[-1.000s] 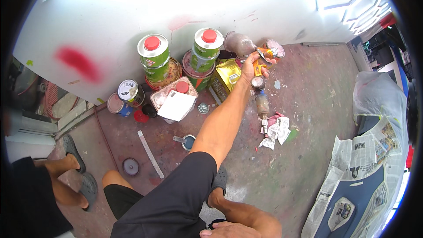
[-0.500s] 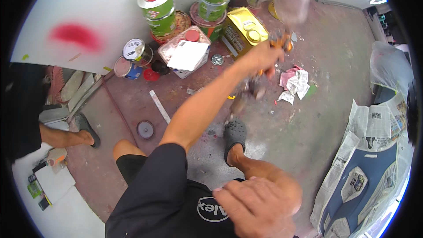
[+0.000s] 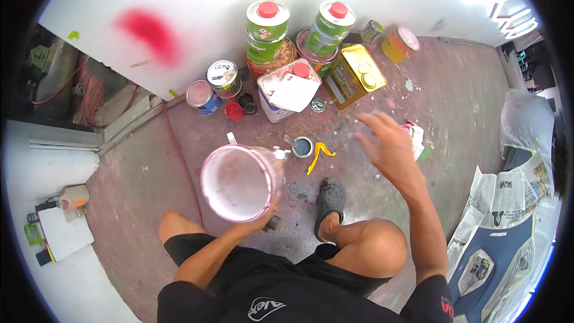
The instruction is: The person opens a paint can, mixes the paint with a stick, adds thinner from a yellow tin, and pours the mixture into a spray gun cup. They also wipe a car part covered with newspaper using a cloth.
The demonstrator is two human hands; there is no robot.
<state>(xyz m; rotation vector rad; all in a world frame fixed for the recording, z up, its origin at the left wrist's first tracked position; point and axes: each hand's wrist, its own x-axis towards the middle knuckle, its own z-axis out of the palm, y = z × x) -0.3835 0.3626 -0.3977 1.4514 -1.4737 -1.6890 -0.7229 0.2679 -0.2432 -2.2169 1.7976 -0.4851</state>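
My left hand (image 3: 261,218) grips a paint spray gun, mostly hidden behind its large translucent cup (image 3: 206,182). The cup's mouth faces up, its pink-stained inside in view; a silver fitting (image 3: 280,154) shows at its right side. My right hand (image 3: 388,143) hangs over the floor, slightly blurred, fingers apart and holding nothing. Beyond it lies a crumpled red-and-white cloth or paper (image 3: 417,139), partly covered by the hand. Between my hands a small metal cup (image 3: 303,147) holds dark grey-blue liquid, with a yellow strip (image 3: 321,154) beside it.
Along the white wall stand stacked green cans (image 3: 266,30), a yellow metal can (image 3: 354,78), a white-topped container (image 3: 290,93) and smaller tins (image 3: 224,78). A hose (image 3: 179,149) crosses the floor at left. Newspaper-masked blue panel (image 3: 499,251) stands at right.
My left hand has brought the spray gun back from the far right to the near left. My right hand has left my knee and reached forward. The person at left is out of view.
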